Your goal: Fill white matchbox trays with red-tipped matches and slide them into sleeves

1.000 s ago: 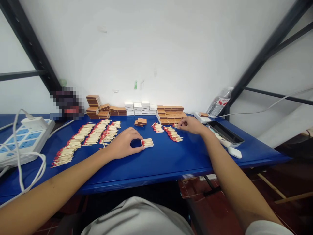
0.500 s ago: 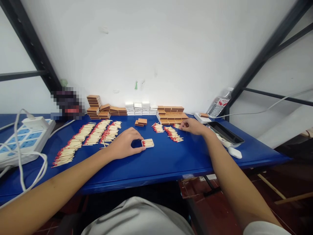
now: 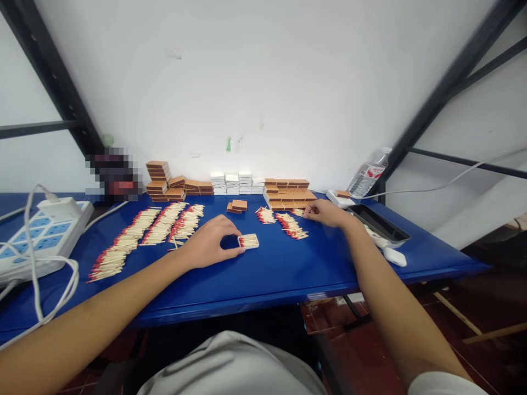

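The left grip (image 3: 214, 240) holds the white tray (image 3: 252, 246) (red-headed matches (image 3: 248, 240) inside) on the counter (image 3: 263, 274) — the right grip (image 3: 323, 212) touches a small match pile (image 3: 297, 212), its closure impossible to tell.

Holding a white matchbox tray (image 3: 252, 246) of red-headed matches (image 3: 248, 240) by its left end with the left hand (image 3: 213, 241) on a blue table (image 3: 267, 277). Reaching with the right hand (image 3: 323, 212) to a small match pile (image 3: 297, 212) just in front of stacked brown matchboxes (image 3: 289, 195).
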`<state>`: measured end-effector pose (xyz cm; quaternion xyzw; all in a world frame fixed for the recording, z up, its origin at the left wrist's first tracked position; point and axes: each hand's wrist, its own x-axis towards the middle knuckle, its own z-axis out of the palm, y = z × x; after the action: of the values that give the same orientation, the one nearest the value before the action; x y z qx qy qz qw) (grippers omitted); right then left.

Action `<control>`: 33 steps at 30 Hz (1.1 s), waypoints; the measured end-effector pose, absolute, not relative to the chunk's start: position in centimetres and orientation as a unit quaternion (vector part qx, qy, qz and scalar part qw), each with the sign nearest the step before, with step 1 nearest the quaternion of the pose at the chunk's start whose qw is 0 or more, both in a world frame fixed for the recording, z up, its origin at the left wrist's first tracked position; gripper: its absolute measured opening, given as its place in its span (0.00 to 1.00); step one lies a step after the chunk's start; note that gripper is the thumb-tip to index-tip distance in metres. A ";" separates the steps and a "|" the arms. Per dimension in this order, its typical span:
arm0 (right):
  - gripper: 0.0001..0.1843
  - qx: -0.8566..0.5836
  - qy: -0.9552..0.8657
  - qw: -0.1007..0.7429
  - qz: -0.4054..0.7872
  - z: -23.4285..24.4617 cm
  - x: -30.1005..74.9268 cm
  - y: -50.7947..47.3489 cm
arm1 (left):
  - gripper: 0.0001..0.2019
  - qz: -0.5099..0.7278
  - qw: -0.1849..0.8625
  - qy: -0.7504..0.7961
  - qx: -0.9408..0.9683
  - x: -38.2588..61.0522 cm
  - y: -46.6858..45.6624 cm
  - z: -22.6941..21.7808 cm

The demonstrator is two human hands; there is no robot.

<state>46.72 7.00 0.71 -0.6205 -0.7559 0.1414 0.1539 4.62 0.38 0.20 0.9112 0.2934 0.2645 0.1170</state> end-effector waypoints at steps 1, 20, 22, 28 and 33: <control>0.19 -0.620 -0.756 0.154 0.144 0.8 46.6 6.9 | 0.13 0.265 0.116 0.294 0.911 4.6 0.4 0.2; 0.04 -0.402 -0.893 0.143 0.144 3.5 30.7 -0.5 | 0.12 0.276 0.118 0.297 0.907 4.6 0.5 -0.1; 0.03 -0.402 -0.891 0.143 0.155 3.2 30.6 -0.6 | 0.12 0.277 0.118 0.296 0.907 4.6 0.6 -0.2; 0.07 -0.376 -0.894 0.163 0.184 3.0 30.5 -0.6 | 0.13 0.278 0.121 0.299 0.905 4.6 0.6 -0.3; 0.14 -0.399 -0.873 0.224 0.171 4.5 34.0 1.5 | 0.13 0.269 0.123 0.300 0.907 4.6 0.5 0.0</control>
<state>33.97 1.52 4.54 -0.3987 -0.8726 0.1713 0.2243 4.63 0.55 -0.05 0.9067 0.3005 0.2691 0.1234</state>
